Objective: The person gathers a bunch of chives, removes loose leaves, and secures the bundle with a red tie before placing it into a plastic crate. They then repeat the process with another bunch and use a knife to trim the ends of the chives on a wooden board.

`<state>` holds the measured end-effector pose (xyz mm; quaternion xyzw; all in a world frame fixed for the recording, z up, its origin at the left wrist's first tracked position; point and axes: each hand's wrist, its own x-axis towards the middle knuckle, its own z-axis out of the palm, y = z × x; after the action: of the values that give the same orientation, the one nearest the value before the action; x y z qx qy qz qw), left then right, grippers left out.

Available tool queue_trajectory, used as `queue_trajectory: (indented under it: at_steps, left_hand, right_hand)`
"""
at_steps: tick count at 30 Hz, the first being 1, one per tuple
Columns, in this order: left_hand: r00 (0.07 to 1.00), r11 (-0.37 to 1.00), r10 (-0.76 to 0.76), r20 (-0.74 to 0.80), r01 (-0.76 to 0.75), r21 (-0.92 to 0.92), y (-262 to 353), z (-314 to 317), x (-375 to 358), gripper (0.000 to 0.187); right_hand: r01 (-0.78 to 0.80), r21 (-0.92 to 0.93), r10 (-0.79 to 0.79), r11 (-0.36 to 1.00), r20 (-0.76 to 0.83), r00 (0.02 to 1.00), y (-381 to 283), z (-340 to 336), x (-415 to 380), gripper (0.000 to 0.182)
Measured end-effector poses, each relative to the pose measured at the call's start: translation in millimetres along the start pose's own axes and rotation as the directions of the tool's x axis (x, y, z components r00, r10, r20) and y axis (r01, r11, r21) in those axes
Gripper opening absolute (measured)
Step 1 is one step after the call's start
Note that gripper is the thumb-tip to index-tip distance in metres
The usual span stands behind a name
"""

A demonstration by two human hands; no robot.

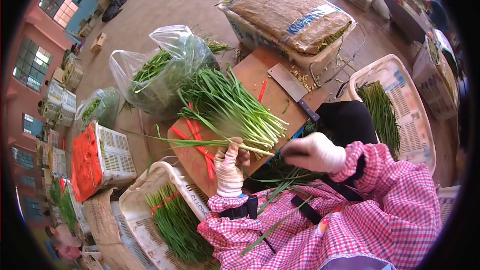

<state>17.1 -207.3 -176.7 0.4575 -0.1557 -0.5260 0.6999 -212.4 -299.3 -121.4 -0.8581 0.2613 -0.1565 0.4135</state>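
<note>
My left hand [231, 165], in a pale glove, is closed around a few garlic chives [210, 143]; their white ends point right and their green leaves trail left. Just beyond lies a big heap of garlic chives [232, 105] on the wooden board [250, 72], white stems toward me. To the right, my right hand [312, 152] is curled in and slightly blurred, with dark fingertips; what it holds, if anything, I cannot make out. Red ties [200, 149] lie on the board beside my left hand. A cleaver [292, 87] rests at the board's right side.
Clear plastic bags [162, 77] of greens stand beyond the board's left side. A sack-covered basket [287, 15] is at the back. White baskets with chives flank me on the left [137, 190] and right [420, 115]. Loose leaves [272, 230] lie over my lap.
</note>
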Motion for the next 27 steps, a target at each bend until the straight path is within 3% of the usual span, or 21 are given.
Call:
queue_trajectory:
  at_steps: [2, 7, 9, 10, 12, 16, 20, 22, 26, 27]
  left_hand:
    - [1.000, 1.000, -0.002, 0.023, 0.002, -0.012, -1.5, 1.3, -2.6, 0.024]
    - [1.000, 0.999, 0.006, 0.020, -0.005, -0.041, 6.1, 10.2, -6.7, 0.025]
    - [1.000, 1.000, -0.005, -0.007, 0.005, 0.004, 7.6, 16.5, -8.3, 0.022]
    - [1.000, 1.000, -0.010, -0.006, 0.010, 0.003, 5.7, 19.6, -8.8, 0.022]
    - [0.984, 0.975, -0.076, -0.160, 0.107, 0.196, 2.2, 24.7, -9.9, 0.018]
    - [0.969, 0.967, -0.091, -0.229, 0.141, 0.212, -1.3, 28.2, -7.6, 0.016]
    - [0.977, 0.964, -0.093, -0.193, 0.137, 0.229, -5.9, 26.0, -7.4, 0.017]
    - [0.981, 0.964, -0.083, -0.178, 0.125, 0.236, -4.2, 26.5, -8.2, 0.018]
    - [0.985, 0.948, -0.134, -0.105, 0.158, 0.276, -0.5, 22.4, -9.6, 0.017]
    - [0.984, 0.933, -0.169, -0.061, 0.179, 0.311, 1.5, 20.0, -10.1, 0.017]
  right_hand:
    - [-0.045, 0.034, 0.047, 0.998, -0.073, 0.996, -10.2, 8.5, 22.7, 0.030]
    - [-0.129, 0.155, 0.114, 0.979, 0.105, 0.988, 0.8, 32.2, 45.7, 0.029]
    - [-0.044, -0.206, 0.054, 0.977, 0.042, 0.998, -3.0, 29.8, 46.5, 0.025]
    - [-0.049, -0.207, 0.059, 0.977, 0.042, 0.997, -2.2, 30.7, 46.9, 0.025]
    - [0.019, -0.394, -0.015, 0.919, 0.013, 1.000, 0.2, 34.7, 47.1, 0.022]
    - [0.029, -0.383, -0.043, 0.923, -0.028, 0.999, 5.0, 45.9, 44.8, 0.021]
    - [0.076, -0.293, -0.100, 0.953, -0.067, 0.993, 11.3, 50.9, 44.4, 0.021]
    - [0.017, -0.064, -0.020, 0.998, -0.049, 0.999, 12.7, 48.3, 43.1, 0.020]
    - [0.013, 0.078, -0.008, 0.997, -0.054, 0.999, 18.7, 46.6, 41.4, 0.016]
    - [-0.101, 0.215, 0.094, 0.972, 0.039, 0.995, 19.0, 43.5, 40.4, 0.015]
